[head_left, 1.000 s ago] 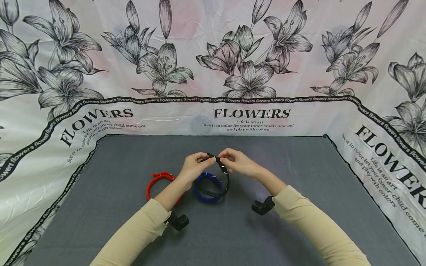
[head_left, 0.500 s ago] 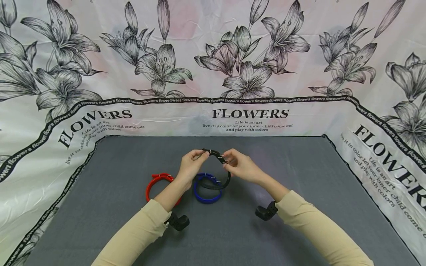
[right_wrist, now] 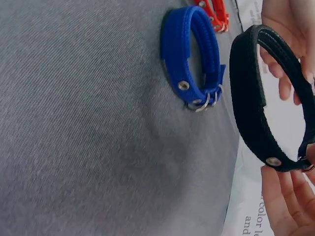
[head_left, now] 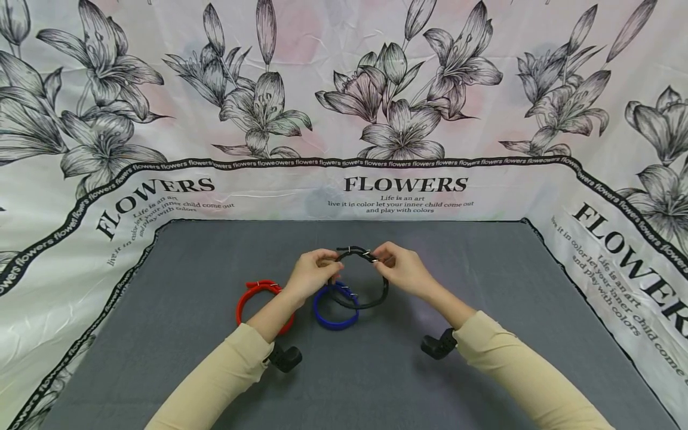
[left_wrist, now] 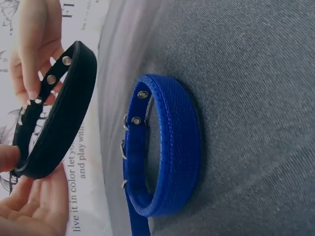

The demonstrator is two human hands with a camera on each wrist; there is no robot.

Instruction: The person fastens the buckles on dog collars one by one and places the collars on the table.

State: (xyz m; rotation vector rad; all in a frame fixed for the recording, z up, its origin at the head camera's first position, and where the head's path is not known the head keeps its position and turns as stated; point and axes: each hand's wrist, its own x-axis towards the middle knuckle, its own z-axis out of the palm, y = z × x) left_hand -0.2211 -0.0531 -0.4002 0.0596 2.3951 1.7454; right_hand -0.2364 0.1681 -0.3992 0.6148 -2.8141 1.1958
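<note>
Both hands hold a black collar [head_left: 361,292] up above the grey mat, its loop hanging towards me. My left hand [head_left: 314,273] pinches the strap's left end and my right hand [head_left: 402,269] pinches it at the metal buckle [head_left: 368,255]. The left wrist view shows the black collar [left_wrist: 59,118] with rivets between fingers; in the right wrist view the black collar [right_wrist: 251,103] curves past my fingers. Under it a blue collar [head_left: 334,312] [left_wrist: 167,147] [right_wrist: 189,54] lies closed on the mat. A red collar [head_left: 258,297] [right_wrist: 216,12] lies to its left, partly behind my left wrist.
The grey mat [head_left: 484,286] is walled on three sides by a floral sheet [head_left: 403,119] printed FLOWERS. Black camera mounts sit on my left wrist [head_left: 285,357] and right wrist [head_left: 438,345].
My right hand has moved right and slightly down with the buckle end, widening the black collar's loop. The left hand dropped a little. Blue and red collars stayed put.
</note>
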